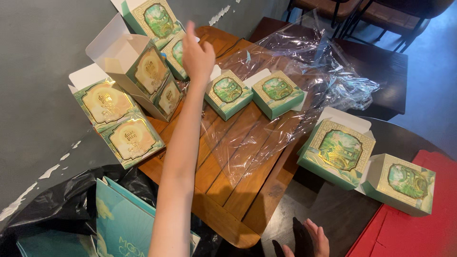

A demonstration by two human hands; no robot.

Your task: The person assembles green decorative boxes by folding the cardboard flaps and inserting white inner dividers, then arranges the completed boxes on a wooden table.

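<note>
Your left hand (197,54): fingers loosely together, reaching at green box (177,53) stacked by wall. Your right hand (312,240): open, empty, at lower edge. Desk (228,190): 2 small boxes (228,93), clear wrap (304,62)
</note>
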